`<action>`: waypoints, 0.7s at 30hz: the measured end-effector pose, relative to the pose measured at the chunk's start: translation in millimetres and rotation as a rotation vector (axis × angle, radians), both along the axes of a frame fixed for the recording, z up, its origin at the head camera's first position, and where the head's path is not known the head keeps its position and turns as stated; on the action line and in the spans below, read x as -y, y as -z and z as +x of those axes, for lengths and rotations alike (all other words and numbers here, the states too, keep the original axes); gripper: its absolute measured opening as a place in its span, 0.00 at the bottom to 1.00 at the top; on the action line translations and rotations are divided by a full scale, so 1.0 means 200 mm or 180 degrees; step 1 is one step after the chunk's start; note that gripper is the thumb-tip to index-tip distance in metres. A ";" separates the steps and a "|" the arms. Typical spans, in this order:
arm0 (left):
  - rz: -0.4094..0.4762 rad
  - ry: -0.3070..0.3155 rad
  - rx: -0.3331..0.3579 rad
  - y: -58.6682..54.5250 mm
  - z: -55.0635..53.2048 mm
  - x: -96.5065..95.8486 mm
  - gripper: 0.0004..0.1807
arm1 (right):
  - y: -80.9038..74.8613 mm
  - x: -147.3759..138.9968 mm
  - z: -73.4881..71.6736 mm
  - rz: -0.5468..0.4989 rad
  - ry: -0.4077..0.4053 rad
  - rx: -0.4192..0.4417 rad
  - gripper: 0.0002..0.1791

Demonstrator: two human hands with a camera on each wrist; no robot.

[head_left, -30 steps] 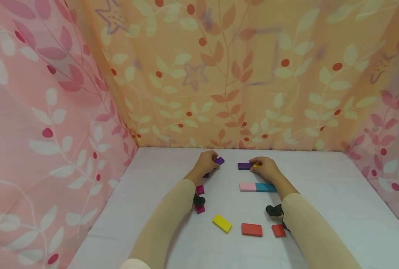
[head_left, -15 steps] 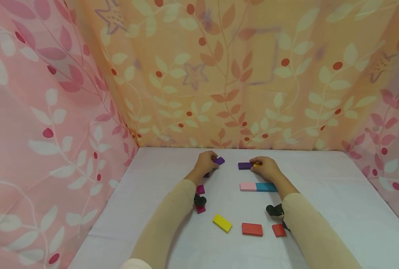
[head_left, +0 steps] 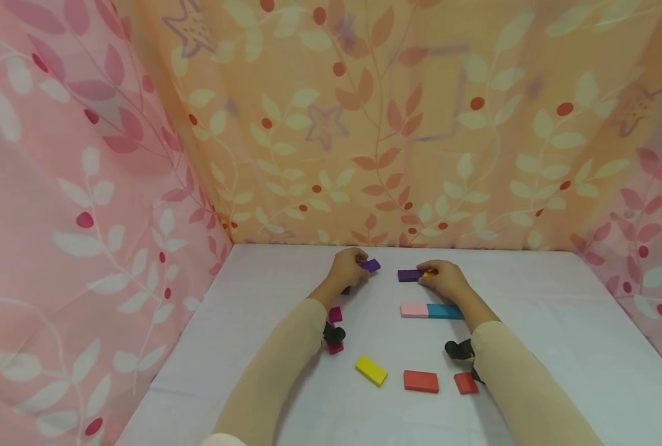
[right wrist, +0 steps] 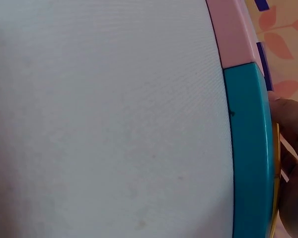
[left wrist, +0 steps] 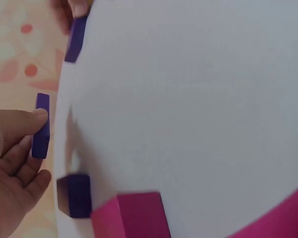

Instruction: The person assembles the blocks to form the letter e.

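Note:
My left hand [head_left: 347, 271] pinches a purple block [head_left: 371, 265] between thumb and fingers; in the left wrist view this block [left wrist: 42, 126] looks raised off the table. Over at the right, my right hand [head_left: 446, 282] grips a yellow block [head_left: 429, 274], mostly covered by the fingers. Its left end meets a second purple block [head_left: 409, 275] lying on the table. A gap separates the two purple blocks. Beneath my left hand stands a dark purple block [left wrist: 79, 196], with a magenta block [left wrist: 139, 213] close by.
Nearer than the right hand, a pink block [head_left: 413, 310] and a blue block [head_left: 444, 311] lie end to end. Toward the front are a yellow block [head_left: 371, 370], a red block [head_left: 421, 381] and a smaller red block [head_left: 466, 383]. Patterned cloth [head_left: 364, 124] hangs behind the table.
My left hand has shifted slightly to the right with the purple block. The right hand keeps its place at the yellow block. The head view has turned a little.

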State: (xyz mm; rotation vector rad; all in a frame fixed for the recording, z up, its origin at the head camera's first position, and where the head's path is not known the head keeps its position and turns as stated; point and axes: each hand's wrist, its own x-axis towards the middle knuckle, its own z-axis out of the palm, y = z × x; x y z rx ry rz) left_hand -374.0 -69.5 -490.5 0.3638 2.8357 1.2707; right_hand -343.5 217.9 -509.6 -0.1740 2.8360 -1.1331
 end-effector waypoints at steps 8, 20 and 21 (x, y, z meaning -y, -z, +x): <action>-0.0040 0.0116 0.0022 -0.02 0.08 -0.07 0.22 | 0.01 -0.01 -0.01 -0.0012 0.0021 0.0020 0.22; -0.0028 -0.0011 0.0098 0.04 0.16 -0.13 0.23 | 0.00 0.01 0.01 -0.0027 -0.0002 -0.0014 0.22; -0.0029 -0.0003 0.0080 0.04 0.17 -0.13 0.23 | 0.00 0.01 0.01 -0.0027 -0.0007 -0.0009 0.22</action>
